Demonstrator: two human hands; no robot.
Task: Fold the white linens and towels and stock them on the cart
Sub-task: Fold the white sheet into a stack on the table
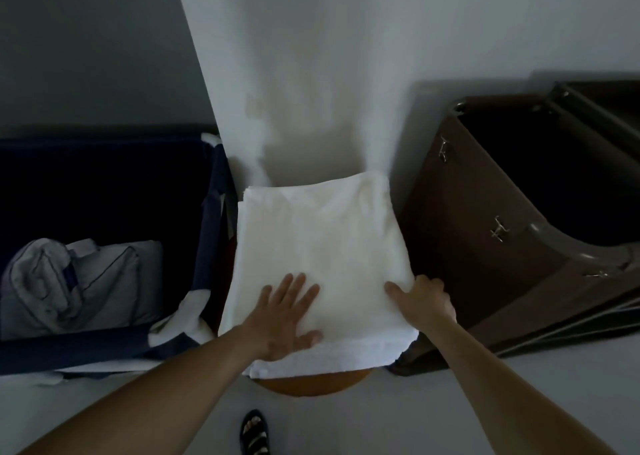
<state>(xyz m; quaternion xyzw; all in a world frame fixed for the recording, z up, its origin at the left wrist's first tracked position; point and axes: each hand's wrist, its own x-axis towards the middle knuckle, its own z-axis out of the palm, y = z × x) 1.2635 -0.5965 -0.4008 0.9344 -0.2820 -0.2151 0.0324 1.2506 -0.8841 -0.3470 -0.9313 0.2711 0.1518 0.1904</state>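
Left hand (282, 311) lies flat, fingers spread, on the folded towel (318, 240); right hand (424, 299) pinches its near right edge.

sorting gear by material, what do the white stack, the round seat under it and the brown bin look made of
White stack: matte cloth, likely cotton, layered soft edges. Round seat: probably varnished wood, orange-brown sheen. Brown bin: smooth moulded rim suggests plastic; sides unclear.

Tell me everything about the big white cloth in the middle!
The white folded cloth looks soft and slightly wrinkled, folded into a rough square with layered edges showing. It lies flat on a round orange-brown wooden surface, overhanging it. The left hand presses flat on top; the right hand grips its right edge.
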